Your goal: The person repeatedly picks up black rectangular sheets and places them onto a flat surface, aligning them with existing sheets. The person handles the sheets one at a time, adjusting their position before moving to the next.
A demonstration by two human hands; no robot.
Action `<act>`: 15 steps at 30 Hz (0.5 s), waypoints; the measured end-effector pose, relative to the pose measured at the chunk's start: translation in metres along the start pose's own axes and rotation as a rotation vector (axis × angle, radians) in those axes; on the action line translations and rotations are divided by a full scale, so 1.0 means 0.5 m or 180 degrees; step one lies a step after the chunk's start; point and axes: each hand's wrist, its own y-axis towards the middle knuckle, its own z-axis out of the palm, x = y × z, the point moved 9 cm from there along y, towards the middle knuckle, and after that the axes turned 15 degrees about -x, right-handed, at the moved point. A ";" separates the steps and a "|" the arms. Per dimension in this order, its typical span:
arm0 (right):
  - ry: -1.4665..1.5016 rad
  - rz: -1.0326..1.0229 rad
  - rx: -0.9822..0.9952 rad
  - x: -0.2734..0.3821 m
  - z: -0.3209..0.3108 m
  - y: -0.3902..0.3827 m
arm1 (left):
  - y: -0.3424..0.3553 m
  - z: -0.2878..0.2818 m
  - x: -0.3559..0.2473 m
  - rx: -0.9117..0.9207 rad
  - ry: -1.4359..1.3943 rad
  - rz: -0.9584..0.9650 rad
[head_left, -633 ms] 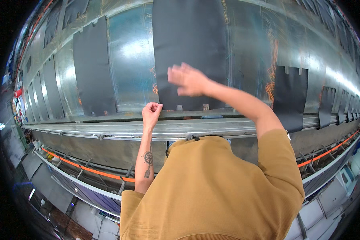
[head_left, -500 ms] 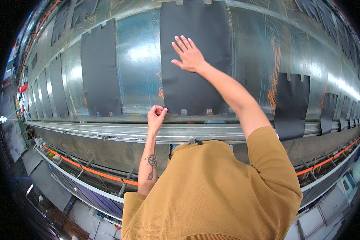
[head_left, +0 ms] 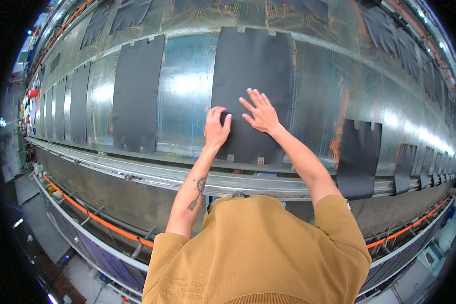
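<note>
In front of me a dark grey rubbery sheet (head_left: 248, 66) lies on a large metal surface (head_left: 186, 86). Two small notches cut into its far edge, and a pair of small pale tabs shows at its near edge. My left hand (head_left: 217, 127) is over the sheet's left edge, fingers slightly bent and thumb apart, with nothing visible in it. Stretched over the middle of the sheet is my right hand (head_left: 262, 114), fingers out and palm down. Whether either palm presses on the sheet, I cannot tell.
Another dark sheet (head_left: 137, 96) lies to the left. On the right, a shorter dark sheet (head_left: 359, 157) hangs over the near edge. A metal rail (head_left: 152, 172) runs along that edge. Behind me is a walkway barrier with an orange strip (head_left: 104, 219).
My right hand has come back toward me across the sheet, fingers still spread. My left hand has left its pinch at the near left corner, moved farther up the left edge and opened.
</note>
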 end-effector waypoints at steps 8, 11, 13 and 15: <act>-0.0851 0.1104 -0.0224 0.006 -0.068 -0.211 | -0.126 0.123 0.009 0.0771 0.1069 0.0986; -0.0820 0.1109 -0.0172 0.066 -0.101 -0.305 | -0.195 0.070 -0.018 0.0744 0.1184 0.1026; -0.0796 0.1142 -0.0012 0.103 -0.116 -0.367 | -0.241 0.055 -0.044 0.0798 0.1144 0.1083; -0.0730 0.1168 0.0090 0.145 -0.140 -0.426 | -0.280 0.061 -0.088 0.0901 0.0995 0.1255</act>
